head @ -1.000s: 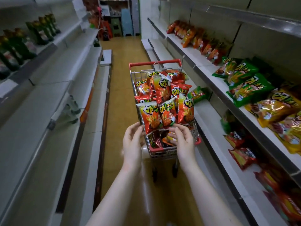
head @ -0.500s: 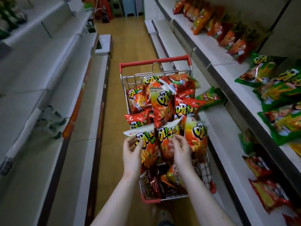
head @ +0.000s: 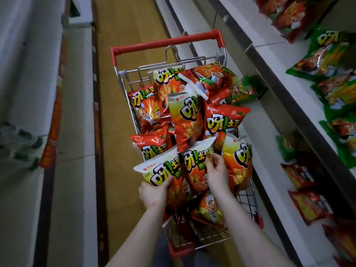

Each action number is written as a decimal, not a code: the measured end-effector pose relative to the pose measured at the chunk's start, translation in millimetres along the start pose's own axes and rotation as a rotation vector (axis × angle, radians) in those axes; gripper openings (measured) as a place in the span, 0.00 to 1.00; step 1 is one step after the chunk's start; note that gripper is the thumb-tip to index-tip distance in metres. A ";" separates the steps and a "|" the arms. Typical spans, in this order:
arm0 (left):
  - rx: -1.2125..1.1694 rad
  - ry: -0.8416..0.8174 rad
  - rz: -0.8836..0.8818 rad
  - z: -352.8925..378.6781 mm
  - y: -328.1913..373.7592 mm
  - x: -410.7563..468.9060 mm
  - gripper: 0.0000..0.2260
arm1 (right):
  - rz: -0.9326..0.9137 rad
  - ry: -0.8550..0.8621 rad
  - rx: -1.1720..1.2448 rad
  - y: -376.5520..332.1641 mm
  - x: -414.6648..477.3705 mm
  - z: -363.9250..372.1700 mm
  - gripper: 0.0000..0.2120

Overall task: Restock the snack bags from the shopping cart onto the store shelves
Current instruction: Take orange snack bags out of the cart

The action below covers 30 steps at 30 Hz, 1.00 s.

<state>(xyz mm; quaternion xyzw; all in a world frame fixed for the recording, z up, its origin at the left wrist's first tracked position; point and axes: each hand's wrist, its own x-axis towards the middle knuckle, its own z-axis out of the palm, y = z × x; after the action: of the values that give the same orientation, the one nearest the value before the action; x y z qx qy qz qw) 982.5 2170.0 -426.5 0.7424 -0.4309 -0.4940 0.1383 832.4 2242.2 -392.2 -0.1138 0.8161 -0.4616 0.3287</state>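
Currently, left hand (head: pixel 153 194) grips a white-topped snack bag (head: pixel 159 170); right hand (head: pixel 217 175) pinches the adjacent bag (head: pixel 194 160) within the wire cart (head: pixel 165 42).

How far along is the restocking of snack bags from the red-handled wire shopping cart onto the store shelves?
Done: green foil snack bags and dark red bags lie on the white metal shelves at right. In hand: the left hand grips a white-topped orange snack bag; the right hand pinches the neighbouring orange bag. Left: the red-handled wire cart is heaped with red and orange bags, so most seems to remain.
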 end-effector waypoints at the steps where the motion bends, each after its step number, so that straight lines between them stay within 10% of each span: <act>1: 0.011 -0.011 -0.010 0.7 -1.9 4.0 0.38 | 0.006 -0.001 -0.014 0.0 2.9 2.3 0.21; 6: -0.172 -0.012 0.108 -12.1 4.3 -11.3 0.25 | 0.004 0.009 -0.074 0.5 10.8 9.9 0.25; 18: -0.608 -0.271 0.340 -63.2 74.9 -56.5 0.30 | 0.090 -0.059 -0.176 -8.1 38.5 17.2 0.49; 30: -0.584 -0.393 0.285 -87.7 111.1 -37.2 0.16 | -0.052 0.220 -0.184 -3.7 3.1 23.5 0.33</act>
<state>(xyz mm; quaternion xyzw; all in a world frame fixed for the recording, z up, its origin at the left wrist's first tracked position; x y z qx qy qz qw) 996.1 2114.0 -292.0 0.4955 -0.3891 -0.7047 0.3263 844.8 2222.7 -398.9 -0.1133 0.8828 -0.4028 0.2135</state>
